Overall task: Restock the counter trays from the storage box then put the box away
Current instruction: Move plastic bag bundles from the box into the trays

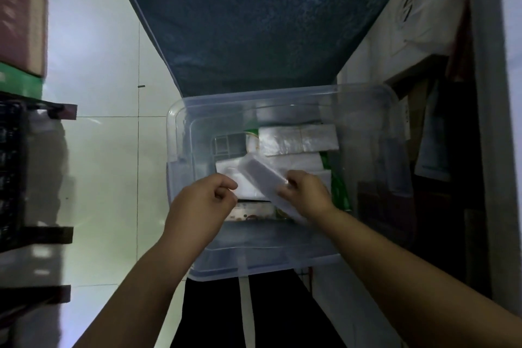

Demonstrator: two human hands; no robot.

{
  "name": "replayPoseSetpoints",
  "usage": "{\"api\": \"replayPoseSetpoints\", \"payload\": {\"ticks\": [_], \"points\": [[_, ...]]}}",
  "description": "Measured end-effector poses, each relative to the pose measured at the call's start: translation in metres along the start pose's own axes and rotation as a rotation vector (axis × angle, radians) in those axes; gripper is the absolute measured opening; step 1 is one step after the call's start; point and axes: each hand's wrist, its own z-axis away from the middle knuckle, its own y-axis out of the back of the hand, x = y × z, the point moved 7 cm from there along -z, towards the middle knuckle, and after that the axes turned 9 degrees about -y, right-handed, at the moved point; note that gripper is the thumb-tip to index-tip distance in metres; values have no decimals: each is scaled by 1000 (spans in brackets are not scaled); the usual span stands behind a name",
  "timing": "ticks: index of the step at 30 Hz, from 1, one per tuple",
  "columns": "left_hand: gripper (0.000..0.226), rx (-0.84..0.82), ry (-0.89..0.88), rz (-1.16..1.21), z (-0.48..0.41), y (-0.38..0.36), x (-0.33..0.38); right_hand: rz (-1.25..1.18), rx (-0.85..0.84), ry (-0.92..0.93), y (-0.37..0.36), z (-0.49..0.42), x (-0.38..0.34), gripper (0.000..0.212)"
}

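Off to your left there's a dark shelf rack with a brown cardboard box above it, then pale floor tiles, and a blue mattress-like slab butts right against the far edge of the storage box. Your clear plastic storage box sits in the middle, lid off, with white plastic-wrapped packs and a green-printed packet lying inside. Your left hand is curled nearly closed, pinching the edge of a clear bag, your right hand grips a wrapped white block tilted over the contents, and dim cluttered shelves crowd the right.
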Motion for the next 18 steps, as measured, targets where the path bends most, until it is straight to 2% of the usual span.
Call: {"api": "replayPoseSetpoints", "payload": {"ticks": [2, 4, 5, 7, 9, 12, 14, 18], "points": [[26, 1, 16, 21, -1, -3, 2, -303, 12, -26, 14, 13, -20, 18], [41, 1, 22, 51, -5, -6, 7, -601, -56, -56, 18, 25, -43, 15], [43, 12, 26, 78, -8, -5, 9, -733, -100, -81, 17, 29, -52, 13], [31, 57, 46, 153, -15, -2, 11, -961, -161, -118, 11, 35, -71, 6], [21, 123, 93, 234, -20, 5, 7, -1072, -198, -127, 1, 36, -84, 3], [17, 209, 113, 249, -26, 15, 1, -1095, -253, -134, -14, 25, -90, 9], [16, 220, 109, 226, -31, 18, -1, -1101, -185, -201, -18, 10, -76, 11], [12, 237, 97, 262, -39, 25, -4, -1265, 1, -485, -20, -31, -14, 16]]}}
